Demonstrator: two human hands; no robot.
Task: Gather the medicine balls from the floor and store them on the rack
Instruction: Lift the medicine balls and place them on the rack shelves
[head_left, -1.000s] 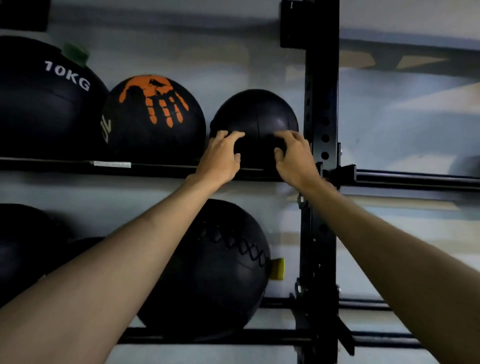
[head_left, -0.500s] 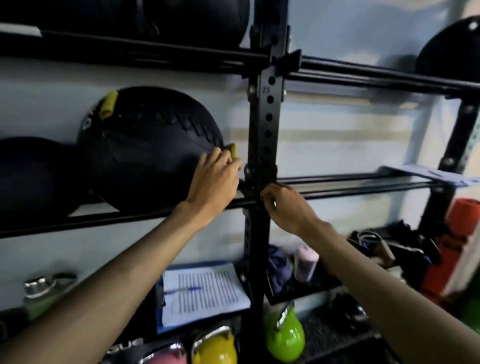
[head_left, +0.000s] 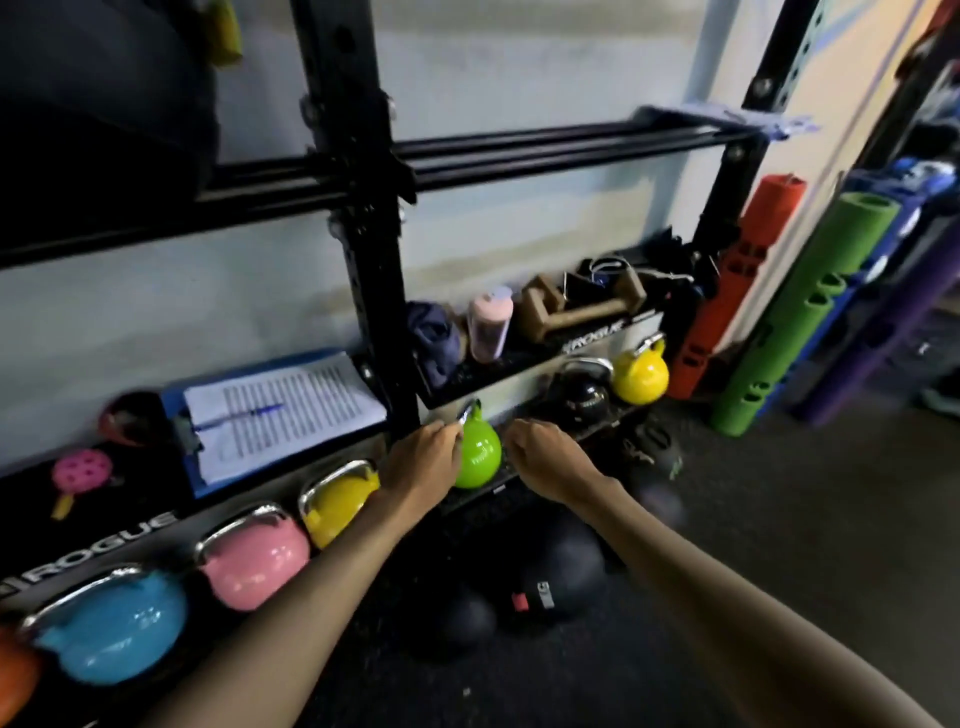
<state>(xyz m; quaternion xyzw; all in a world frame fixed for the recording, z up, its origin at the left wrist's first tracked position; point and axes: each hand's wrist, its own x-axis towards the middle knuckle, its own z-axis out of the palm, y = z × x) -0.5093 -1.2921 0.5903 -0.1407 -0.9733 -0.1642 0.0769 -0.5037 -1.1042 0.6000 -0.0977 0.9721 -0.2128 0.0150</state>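
**A:** While you face the rack (head_left: 363, 218), your left hand (head_left: 423, 460) and right hand (head_left: 545, 457) hang low before the green kettlebell (head_left: 480, 452). Why there?

**B:** You're lining up, I'd say, on the medicine balls (head_left: 457, 618) lying on the floor (head_left: 779, 545) under the lowest shelf (head_left: 483, 497). Your fingers are loosely curled, holding nothing.

**A:** Their look?

**B:** Black, matte, round. The labelled medicine ball (head_left: 556, 566) shows a red-and-white tag. Likely a two-handed lift.

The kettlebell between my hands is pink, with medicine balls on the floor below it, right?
No, the kettlebell between the left hand and right hand is green, not pink; the head view shows it. Medicine balls do lie on the floor below.
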